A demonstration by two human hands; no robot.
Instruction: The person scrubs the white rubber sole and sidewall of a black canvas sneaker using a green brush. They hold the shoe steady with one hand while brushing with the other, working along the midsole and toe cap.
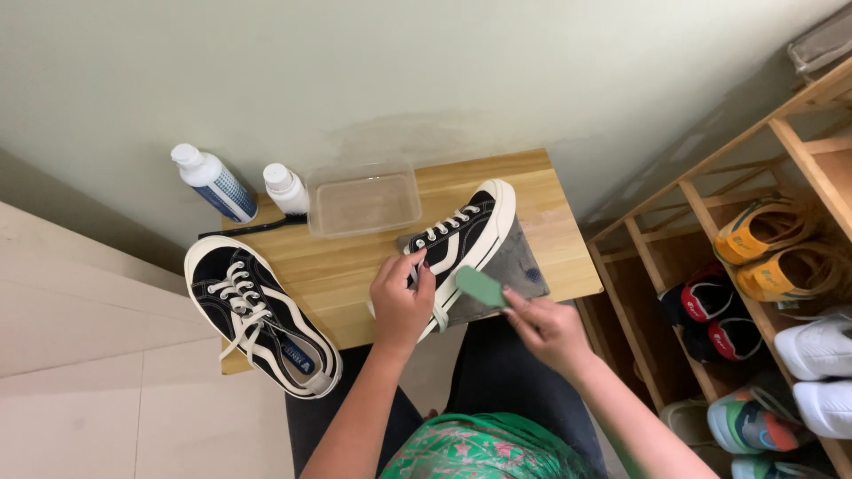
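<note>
- The fingers (410,266) of the left hand (401,302) curl over the heel end of a black canvas sneaker (461,238), pressed together and clamping it near the centre of the frame; the right hand (548,328), just right of centre, pinches a green sponge (480,286) between thumb and fingertips, the sponge touching the sneaker's white sole edge.
- At the upper left stands a white bottle with a blue label (213,183), tilted, at the back left corner of a small wooden table (550,222).
- Just right of it stands a smaller white bottle (286,188), and a thin black brush (253,228) lies in front of both bottles.
- At the left of the frame a second black sneaker with white laces (259,316) lies on the table's left front corner, overhanging its edge, well apart from either hand.
- Right of the bottles, at the upper centre, a clear plastic tray (364,202) sits against the wall.
- The held sneaker lies on a dark grey cloth (519,266) spread on the right part of the table, toe pointing to the upper right.
- At the bottom centre show dark trousers and a green patterned top.
- On the right edge a wooden shoe rack (701,208) holds yellow sandals (772,248), black-and-red shoes (710,310) and white sneakers (821,368).
</note>
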